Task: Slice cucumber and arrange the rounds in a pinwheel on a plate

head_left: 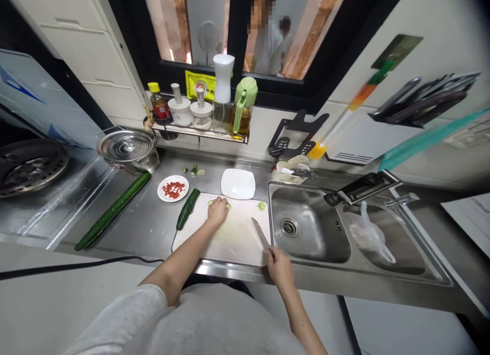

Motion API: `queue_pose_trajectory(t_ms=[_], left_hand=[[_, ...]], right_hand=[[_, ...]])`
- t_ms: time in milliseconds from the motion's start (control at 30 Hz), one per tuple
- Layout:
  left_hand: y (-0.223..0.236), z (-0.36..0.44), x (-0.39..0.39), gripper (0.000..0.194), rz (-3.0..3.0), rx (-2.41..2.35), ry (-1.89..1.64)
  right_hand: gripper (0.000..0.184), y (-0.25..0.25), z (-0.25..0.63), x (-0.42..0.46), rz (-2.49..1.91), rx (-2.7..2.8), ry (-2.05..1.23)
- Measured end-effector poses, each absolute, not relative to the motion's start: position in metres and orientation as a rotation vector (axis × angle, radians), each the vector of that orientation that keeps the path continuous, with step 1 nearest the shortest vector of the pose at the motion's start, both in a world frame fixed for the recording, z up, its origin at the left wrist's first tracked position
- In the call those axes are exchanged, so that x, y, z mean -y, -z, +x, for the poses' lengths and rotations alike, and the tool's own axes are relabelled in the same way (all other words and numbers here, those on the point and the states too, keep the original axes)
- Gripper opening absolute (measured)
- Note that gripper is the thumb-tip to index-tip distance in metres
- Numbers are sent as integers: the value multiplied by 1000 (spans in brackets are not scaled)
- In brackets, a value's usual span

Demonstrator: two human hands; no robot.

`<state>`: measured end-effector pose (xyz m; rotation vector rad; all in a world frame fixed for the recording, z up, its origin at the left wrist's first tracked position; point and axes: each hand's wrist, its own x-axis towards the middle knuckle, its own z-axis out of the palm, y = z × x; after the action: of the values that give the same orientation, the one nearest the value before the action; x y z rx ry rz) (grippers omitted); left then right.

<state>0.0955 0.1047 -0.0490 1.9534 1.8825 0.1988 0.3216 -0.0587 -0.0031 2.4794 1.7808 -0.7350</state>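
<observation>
My left hand [218,212] is closed over pale green cucumber slices [228,206] at the upper part of the white cutting board [241,245]. The slices peek out on both sides of my fingers. In my right hand [279,265] is a kitchen knife [260,233], its blade slanting up and left over the board's right side. A few cucumber slices [262,206] lie at the board's upper right corner. Along the left edge of the board rests a dark green cucumber piece [187,210]. An empty white plate [238,184] sits just behind the board.
Left of the board stands a small plate [161,191] of chopped red bits, with cucumber scraps [194,169] behind. A long cucumber [113,211] lies further left, near a lidded steel pot [128,153]. A steel sink [314,232] adjoins on the right; a condiment shelf [206,132] hangs above.
</observation>
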Motion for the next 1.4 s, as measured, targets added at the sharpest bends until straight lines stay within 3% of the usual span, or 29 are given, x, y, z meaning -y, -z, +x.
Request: queue_pose_trajectory(t_ms=[367,600,767,1000,1400], left_hand=[[45,90,-102,16,1617,-1858,-387],[44,46,-60,20,1432,-1768,-347],[44,22,-32,18,1472,-1881,-249],[43,23,-26,27,1676,-1964,-195],[49,19,-20,27,1663,-1945,-231]], right_hand=[[42,9,320,53,2476,-1858,761],[36,9,307,46,2465,-1890,841],[27,2,288,36,2155,-2064,874],[21,-14,255,27,1625,-2202,662],[23,-12,226,28,1479,-2258,617]])
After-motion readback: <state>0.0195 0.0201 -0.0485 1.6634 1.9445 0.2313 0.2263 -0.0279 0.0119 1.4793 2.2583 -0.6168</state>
